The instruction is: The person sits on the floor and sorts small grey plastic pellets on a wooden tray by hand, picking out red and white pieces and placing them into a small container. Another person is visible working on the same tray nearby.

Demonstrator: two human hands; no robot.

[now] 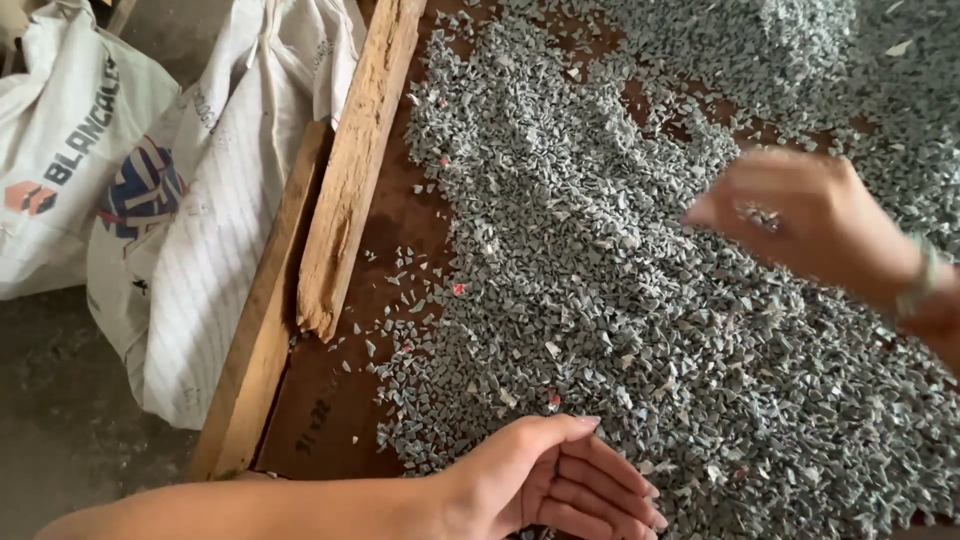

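Observation:
A wide heap of small grey plastic flakes [640, 250] covers a brown wooden board [330, 400]. A few red flakes [458, 289] lie scattered among the grey ones. My left hand [555, 485] rests palm up at the near edge of the heap, fingers together and slightly cupped, with nothing visible in it. Blurred by motion, my right hand [800, 215] hovers above the heap on the right, fingers bunched together; some grey flakes show against its palm. A bracelet sits on that wrist.
A rough wooden plank [355, 160] and a lower wooden rail [255, 340] border the board on the left. Two white woven sacks [200, 230] lean on the concrete floor [60, 400] beyond them.

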